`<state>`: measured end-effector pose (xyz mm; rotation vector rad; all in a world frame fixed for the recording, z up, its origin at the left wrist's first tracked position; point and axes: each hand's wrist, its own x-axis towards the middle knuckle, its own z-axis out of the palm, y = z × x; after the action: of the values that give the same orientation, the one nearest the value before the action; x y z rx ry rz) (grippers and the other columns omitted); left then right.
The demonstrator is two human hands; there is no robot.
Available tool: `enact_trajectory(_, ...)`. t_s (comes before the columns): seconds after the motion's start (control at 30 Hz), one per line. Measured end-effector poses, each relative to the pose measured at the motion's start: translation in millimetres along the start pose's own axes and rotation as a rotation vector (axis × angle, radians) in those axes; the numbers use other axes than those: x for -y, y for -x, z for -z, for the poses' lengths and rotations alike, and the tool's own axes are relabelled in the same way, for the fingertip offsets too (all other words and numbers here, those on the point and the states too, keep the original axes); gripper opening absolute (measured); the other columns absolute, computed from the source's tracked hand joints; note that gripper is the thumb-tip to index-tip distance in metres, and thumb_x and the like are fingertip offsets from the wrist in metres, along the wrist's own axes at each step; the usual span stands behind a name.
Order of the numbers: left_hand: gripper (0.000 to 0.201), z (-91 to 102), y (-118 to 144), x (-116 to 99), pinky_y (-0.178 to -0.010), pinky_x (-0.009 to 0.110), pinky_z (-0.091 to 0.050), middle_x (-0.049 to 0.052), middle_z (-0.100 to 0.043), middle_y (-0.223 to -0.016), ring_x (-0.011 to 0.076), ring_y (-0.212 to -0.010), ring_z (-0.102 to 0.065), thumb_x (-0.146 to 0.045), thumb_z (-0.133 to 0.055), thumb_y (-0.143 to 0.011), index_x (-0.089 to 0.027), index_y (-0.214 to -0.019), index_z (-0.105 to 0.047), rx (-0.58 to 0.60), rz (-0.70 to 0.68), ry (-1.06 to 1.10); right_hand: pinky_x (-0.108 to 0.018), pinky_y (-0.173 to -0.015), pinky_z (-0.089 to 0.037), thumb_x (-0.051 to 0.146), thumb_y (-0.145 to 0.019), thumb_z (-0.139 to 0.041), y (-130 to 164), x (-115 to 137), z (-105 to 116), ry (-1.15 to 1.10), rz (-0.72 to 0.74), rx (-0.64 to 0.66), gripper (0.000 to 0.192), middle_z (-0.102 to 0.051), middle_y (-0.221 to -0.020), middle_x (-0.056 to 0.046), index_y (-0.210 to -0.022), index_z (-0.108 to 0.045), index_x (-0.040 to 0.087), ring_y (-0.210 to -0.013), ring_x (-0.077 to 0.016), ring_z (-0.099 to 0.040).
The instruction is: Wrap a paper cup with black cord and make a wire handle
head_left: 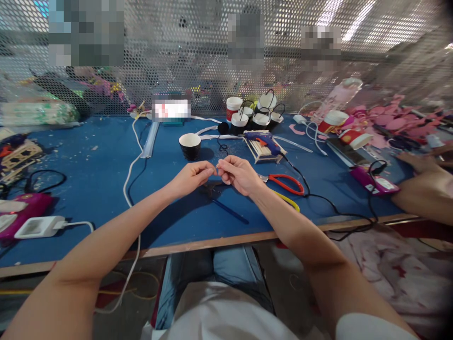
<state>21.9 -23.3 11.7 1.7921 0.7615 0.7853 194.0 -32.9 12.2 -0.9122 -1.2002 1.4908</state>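
Left hand (197,176) and right hand (242,175): both pinched narrow, thumb against forefinger, on a small piece (216,169) between my fingertips; too tiny to identify. I judge it very light and easily dropped, best gripped at its ends; stiffness I cannot tell. Just beyond my fingertips lies a curled black cord (222,148), probably thin and flexible. Black cup (190,151) stands beyond my left hand.
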Motion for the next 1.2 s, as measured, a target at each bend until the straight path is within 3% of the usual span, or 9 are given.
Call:
enact_trajectory(0.3,0.029,-3.1,1.8,4.2,-0.047,0.018,-0.029,-0.005,-0.042,-0.051,0.0057,-0.047,-0.036,-0.035,-0.042,-0.087,-0.012,-0.084,-0.059,-0.050,-0.003,-0.173,-0.017,-0.037,-0.036,0.041,-0.072,-0.064,2.4,-2.9,-0.9,0.318,0.146,0.011,0.029,-0.054,-0.057,0.004,-0.067,-0.051,0.016,-0.043,-0.0037,-0.044)
enact_trajectory(0.67,0.029,-2.0,1.5,7.2,-0.045,0.017,-0.028,-0.006,-0.043,-0.050,0.0050,-0.045,-0.036,-0.040,-0.045,-0.086,-0.013,-0.081,-0.056,-0.028,0.060,-0.045,-0.018,-0.042,-0.038,0.040,-0.075,-0.062,3.3,-6.7,-1.9,0.399,0.226,-0.007,0.025,-0.058,-0.062,0.002,-0.069,-0.054,0.016,-0.045,-0.0043,-0.045)
enact_trajectory(1.2,0.028,-2.1,2.5,1.1,-0.047,0.018,-0.030,-0.005,-0.046,-0.049,0.0060,-0.045,-0.040,-0.037,-0.045,-0.085,-0.013,-0.078,-0.056,-0.062,0.024,-0.197,-0.018,-0.041,-0.036,0.041,-0.075,-0.061,4.4,-10.0,-4.7,0.406,0.246,-0.064,0.026,-0.053,-0.057,0.003,-0.070,-0.054,0.016,-0.045,-0.0047,-0.044)
